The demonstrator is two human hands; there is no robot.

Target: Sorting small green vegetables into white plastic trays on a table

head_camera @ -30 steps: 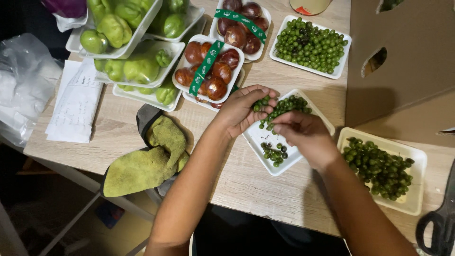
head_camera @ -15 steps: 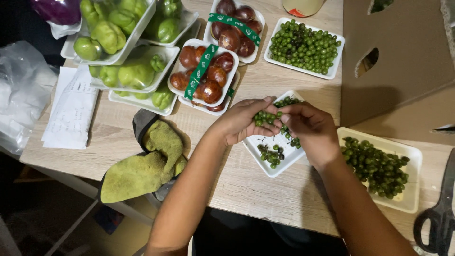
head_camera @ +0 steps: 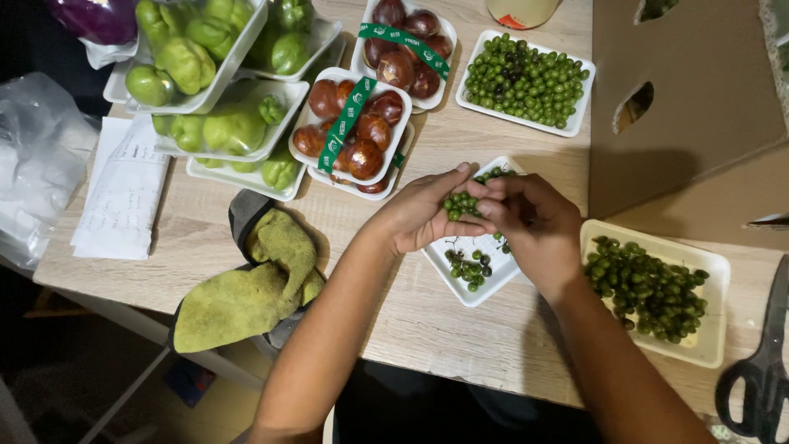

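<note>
Over the white tray (head_camera: pixel 472 288), left hand (head_camera: pixel 423 215) and right hand (head_camera: pixel 534 226) pinch a berry cluster (head_camera: pixel 460 203)

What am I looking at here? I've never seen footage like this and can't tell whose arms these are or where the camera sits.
The camera is worn on a person's head and looks down at their own bare hands; there is no machine. The left hand and right hand meet over a small white tray and together hold a cluster of small green berries between the fingers. On the wooden table lie two fuller trays of green berries, trays of brown-red round fruits, trays of green chayotes, a yellow-green cloth, a paper sheet, black scissors and a cardboard box.
</note>
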